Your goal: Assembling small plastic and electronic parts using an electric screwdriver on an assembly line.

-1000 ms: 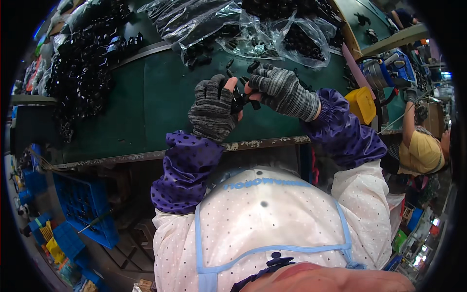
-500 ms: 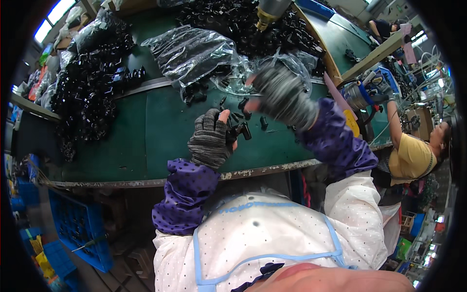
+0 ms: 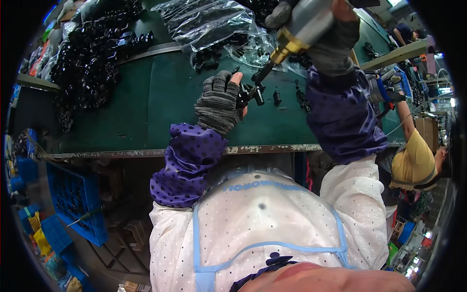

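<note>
My left hand (image 3: 218,103), in a grey striped glove with bare fingertips, is closed round a small black fitting (image 3: 254,94) above the green tabletop. My right hand (image 3: 336,48), gloved likewise, grips the silver body of a power screwdriver (image 3: 307,30) with a brass-coloured nose. Its dark bit slants down to the left, and the tip is close beside the fitting; whether they touch I cannot tell. A loose black cylindrical piece (image 3: 277,98) stands on the table to the right of the fitting.
Black parts are heaped at the left (image 3: 80,73). Clear plastic bags (image 3: 209,24) lie at the back. A small cluster of dark parts (image 3: 301,96) sits near my right sleeve. A blue crate (image 3: 78,204) is below left. Another person (image 3: 413,160) works at the right.
My right hand has gone from above the loose parts up to the screwdriver and pulled it down toward the fitting. My left hand still holds the fitting. The whole view has shifted.
</note>
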